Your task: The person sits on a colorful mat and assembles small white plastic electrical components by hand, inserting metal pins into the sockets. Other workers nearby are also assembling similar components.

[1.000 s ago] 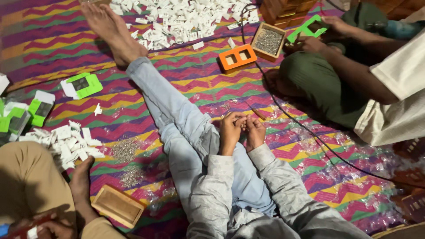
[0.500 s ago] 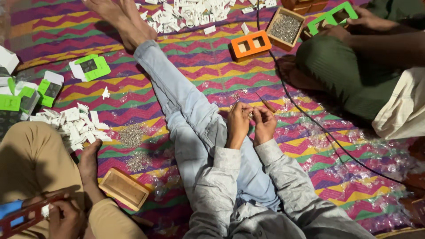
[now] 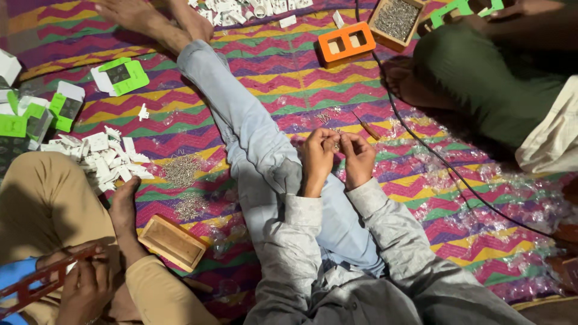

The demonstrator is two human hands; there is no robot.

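My left hand [image 3: 317,157] and my right hand [image 3: 357,157] are held close together over my outstretched leg in light blue trousers [image 3: 253,129]. The fingertips of both pinch a tiny pale metal part [image 3: 336,143] between them; its shape is too small to make out. A scatter of small metal screws [image 3: 326,117] lies on the striped mat just beyond my hands, beside a thin screwdriver [image 3: 366,127] with a brownish handle.
A black cable [image 3: 421,141] runs across the mat [image 3: 289,78] to the right. An orange frame [image 3: 346,42] and a wooden box of screws [image 3: 395,20] lie ahead. Other people sit left and right. White parts [image 3: 99,157], green frames [image 3: 120,76], a wooden tray [image 3: 173,242].
The view has shifted so everything sits higher in frame. My hands stay together over my leg, fingers still working the small part. The person at lower left now holds a dark red frame.
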